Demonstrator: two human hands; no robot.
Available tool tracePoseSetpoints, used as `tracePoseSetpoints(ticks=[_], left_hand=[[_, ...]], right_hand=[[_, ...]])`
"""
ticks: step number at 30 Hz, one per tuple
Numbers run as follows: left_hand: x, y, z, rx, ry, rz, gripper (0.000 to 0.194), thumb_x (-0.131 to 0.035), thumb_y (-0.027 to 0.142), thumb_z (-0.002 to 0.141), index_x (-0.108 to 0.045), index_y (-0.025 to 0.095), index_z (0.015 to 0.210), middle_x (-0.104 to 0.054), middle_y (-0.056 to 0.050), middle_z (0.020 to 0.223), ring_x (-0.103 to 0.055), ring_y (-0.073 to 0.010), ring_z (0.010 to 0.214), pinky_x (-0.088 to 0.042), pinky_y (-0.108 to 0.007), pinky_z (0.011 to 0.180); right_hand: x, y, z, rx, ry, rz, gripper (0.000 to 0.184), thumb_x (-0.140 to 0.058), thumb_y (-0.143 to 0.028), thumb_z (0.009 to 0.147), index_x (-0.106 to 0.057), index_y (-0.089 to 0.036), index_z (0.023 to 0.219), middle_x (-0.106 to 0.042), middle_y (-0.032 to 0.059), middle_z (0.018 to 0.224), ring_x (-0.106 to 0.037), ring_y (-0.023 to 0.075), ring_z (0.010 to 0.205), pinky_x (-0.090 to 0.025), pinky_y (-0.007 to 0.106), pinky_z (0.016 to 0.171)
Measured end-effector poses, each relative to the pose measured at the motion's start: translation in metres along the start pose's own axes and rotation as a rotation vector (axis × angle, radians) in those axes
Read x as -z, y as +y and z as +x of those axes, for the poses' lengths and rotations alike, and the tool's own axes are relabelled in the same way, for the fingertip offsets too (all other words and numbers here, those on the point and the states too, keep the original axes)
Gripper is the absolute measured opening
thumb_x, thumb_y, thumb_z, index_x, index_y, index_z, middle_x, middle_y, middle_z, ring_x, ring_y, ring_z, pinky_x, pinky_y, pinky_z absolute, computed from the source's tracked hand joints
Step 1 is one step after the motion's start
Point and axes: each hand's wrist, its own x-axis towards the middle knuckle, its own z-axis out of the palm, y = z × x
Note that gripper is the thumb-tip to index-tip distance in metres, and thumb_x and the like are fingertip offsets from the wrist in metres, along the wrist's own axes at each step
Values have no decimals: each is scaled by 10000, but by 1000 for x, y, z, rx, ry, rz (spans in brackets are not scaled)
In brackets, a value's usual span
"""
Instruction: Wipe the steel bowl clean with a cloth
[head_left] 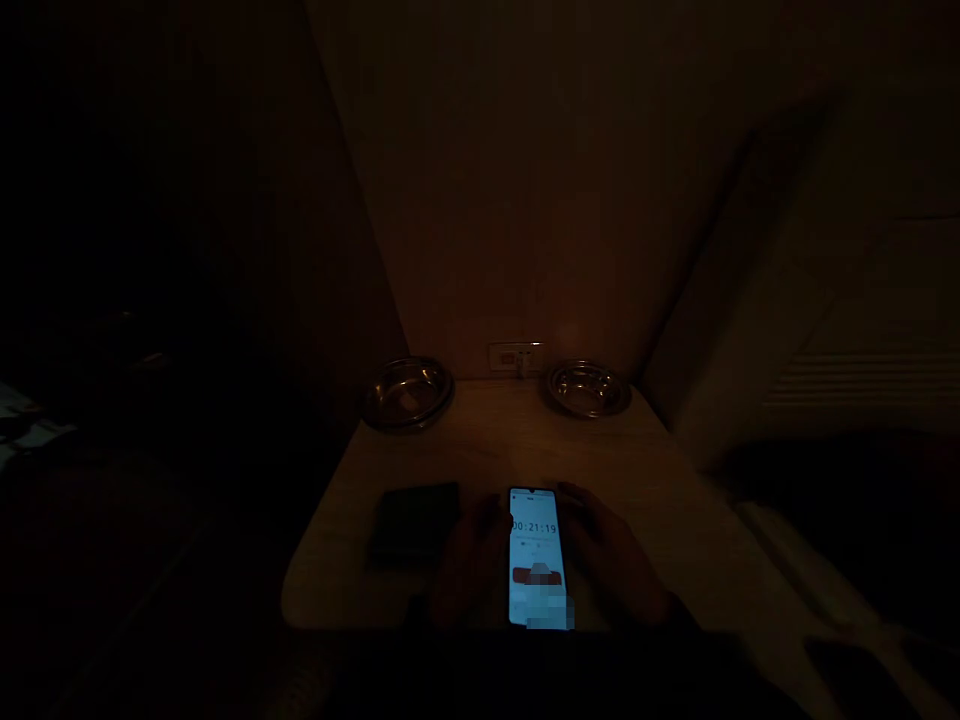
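A lit smartphone [535, 550] glows between my hands in the dark, upright in the view, with a timer reading "00:21:19" and a red button on its screen. My left hand [474, 552] is closed along the phone's left edge, and a fingertip slightly overlaps that side of the screen. On the other side, my right hand [616, 556] is curled against the right edge. Deep shadow hides most of the fingers, and whether the phone rests on the table cannot be made out. A dark, flat, book-like thing [415, 525] lies left of my left hand.
Two shiny metal bowls, the left bowl [409, 393] and the right bowl [589, 390], stand at the back of the small wooden table [499, 425]. A wall socket [515, 357] sits between them. Walls close in at the back and sides. Dark shapes lie at lower right.
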Motion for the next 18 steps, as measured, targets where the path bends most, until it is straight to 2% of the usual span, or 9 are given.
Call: tracePoseSetpoints(ticks=[4,10,15,18], left_hand=[[-5,3,-3,-8,31,-81,265,-578,172,832,-650,120,1082,-692,-123,1161,-647,-225,1078,-483,-333,954],[-9,-4,-1,6,59,-136,308,-590,177,831,-629,117,1130,-665,-137,1213,-625,-235,1120,-458,-357,993],[-11,-10,-2,0,81,-135,260,-588,202,835,-670,147,1075,-668,-126,1212,-613,-235,1140,-444,-368,1015],[-6,-20,-3,-55,116,-81,274,-586,261,834,-681,170,1075,-696,-113,1152,-646,-230,1070,-481,-360,964]], right_hand=[[-3,-2,0,0,28,41,393,-545,-369,830,-618,-221,1187,-678,86,1183,-637,251,1091,-505,433,949],[-6,1,3,-20,79,36,387,-547,-388,820,-634,-210,1152,-693,94,1148,-656,251,1053,-525,420,918],[-8,16,3,-62,205,-6,435,-538,-449,826,-634,-173,1148,-659,146,1201,-615,297,1112,-472,498,965],[-9,23,3,-71,259,-27,443,-525,-464,824,-642,-172,1134,-654,149,1204,-600,301,1126,-455,502,976]])
